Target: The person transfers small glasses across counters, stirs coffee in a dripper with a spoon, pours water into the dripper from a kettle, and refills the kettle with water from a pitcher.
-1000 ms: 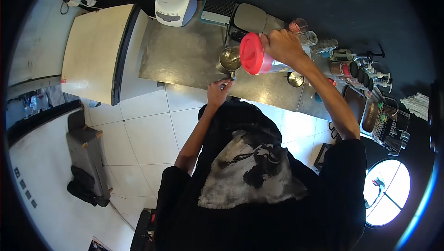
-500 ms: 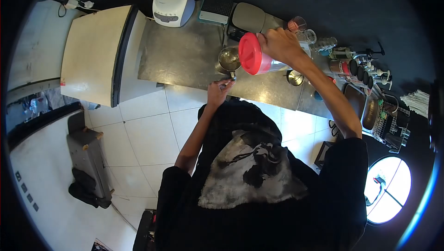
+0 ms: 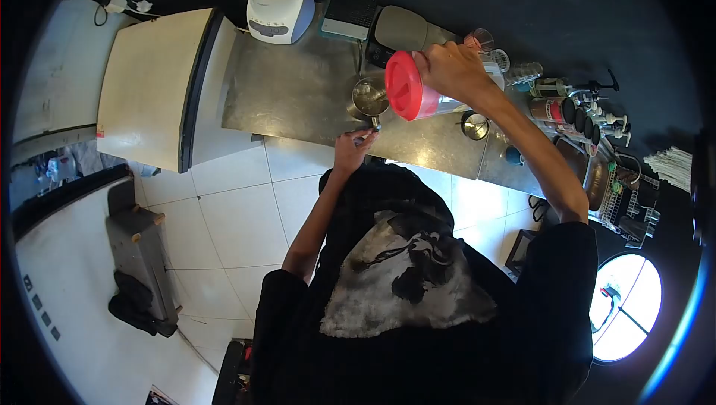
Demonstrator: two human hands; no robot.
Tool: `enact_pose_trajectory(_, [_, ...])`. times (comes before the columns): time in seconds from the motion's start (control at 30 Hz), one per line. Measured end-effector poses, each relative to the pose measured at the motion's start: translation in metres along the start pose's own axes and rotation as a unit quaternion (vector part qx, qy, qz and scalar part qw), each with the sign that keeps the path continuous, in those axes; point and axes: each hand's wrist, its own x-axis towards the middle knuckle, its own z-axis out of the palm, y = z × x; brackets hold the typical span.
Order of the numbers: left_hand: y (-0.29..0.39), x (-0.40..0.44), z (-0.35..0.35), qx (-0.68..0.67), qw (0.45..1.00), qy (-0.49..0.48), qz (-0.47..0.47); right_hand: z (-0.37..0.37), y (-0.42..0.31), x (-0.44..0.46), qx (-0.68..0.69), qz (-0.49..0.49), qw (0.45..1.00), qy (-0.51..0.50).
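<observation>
My right hand (image 3: 456, 73) is closed round a clear pitcher with a red lid (image 3: 403, 86), which is tipped sideways. Its lid end leans toward a metal cup (image 3: 368, 98) on the steel counter. Just below the cup, my left hand (image 3: 350, 151) has its fingers closed at the cup's handle (image 3: 375, 123). Liquid or a shiny surface shows inside the cup; I cannot tell which. Part of the pitcher's body is hidden behind my right hand and forearm.
The steel counter (image 3: 291, 92) bears a white blender base (image 3: 280, 10), a laptop-like device (image 3: 349, 16), a scale (image 3: 400, 30) and a round metal bowl (image 3: 475, 125). Glasses (image 3: 524, 71), pump bottles and a sink (image 3: 598, 181) line the right side. A pale fridge-like box (image 3: 153, 84) stands left.
Both hands, the pitcher and the cup keep nearly the same places. My right elbow has shifted slightly to the right.
</observation>
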Motion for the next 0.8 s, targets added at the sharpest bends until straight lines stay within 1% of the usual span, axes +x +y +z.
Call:
enact_pose_trajectory(0.2, [-0.001,0.0,-0.001,0.031,0.999,-0.008,-0.028,0.0,0.0,0.0,-0.005,-0.011,1.0,0.005])
enact_pose_trajectory(0.33, [-0.002,0.0,-0.001,-0.005,1.0,-0.006,-0.001,-0.005,-0.002,-0.001,-0.016,-0.016,1.0,0.015])
enact_pose_trajectory(0.43, [0.0,0.0,-0.002,-0.008,1.0,-0.016,-0.025,-0.006,-0.001,0.001,-0.019,-0.005,1.0,-0.01])
enact_pose_trajectory(0.53, [-0.001,0.001,-0.002,-0.005,1.0,-0.015,-0.022,-0.003,0.001,0.002,-0.02,-0.015,1.0,0.0])
enact_pose_trajectory(0.6, [-0.005,0.001,0.0,0.038,0.999,-0.001,-0.01,-0.002,0.001,0.002,-0.03,-0.02,0.999,0.01])
enact_pose_trajectory(0.63, [-0.008,0.0,0.0,0.039,0.999,-0.001,-0.01,-0.002,0.001,0.002,-0.03,-0.019,0.999,0.01])
enact_pose_trajectory(0.73, [-0.007,0.0,0.001,0.013,1.0,0.001,0.003,-0.006,-0.001,0.004,-0.026,-0.023,0.999,0.002])
enact_pose_trajectory(0.8, [-0.005,-0.001,0.0,0.041,0.999,0.006,0.011,-0.011,-0.005,0.004,-0.027,-0.012,0.999,-0.02])
